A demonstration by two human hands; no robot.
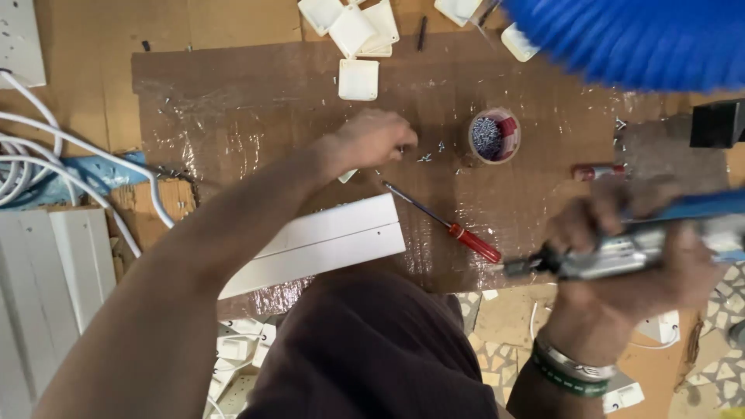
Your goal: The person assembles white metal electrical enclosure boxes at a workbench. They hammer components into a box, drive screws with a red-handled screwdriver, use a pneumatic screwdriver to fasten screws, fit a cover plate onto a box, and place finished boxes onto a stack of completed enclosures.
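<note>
My left hand reaches out over the brown taped cardboard sheet, fingertips pinched on a small screw among loose screws. My right hand grips a blurred power drill with a blue and grey body, its dark tip pointing left. A white flat panel lies under my left forearm. A red-handled screwdriver lies between the hands, tip toward my left hand. A small round tub of screws stands just right of my left hand.
White square boxes lie at the sheet's far edge. White cables and white panels are at the left. A blue fan fills the top right. A red marker lies beside the tub.
</note>
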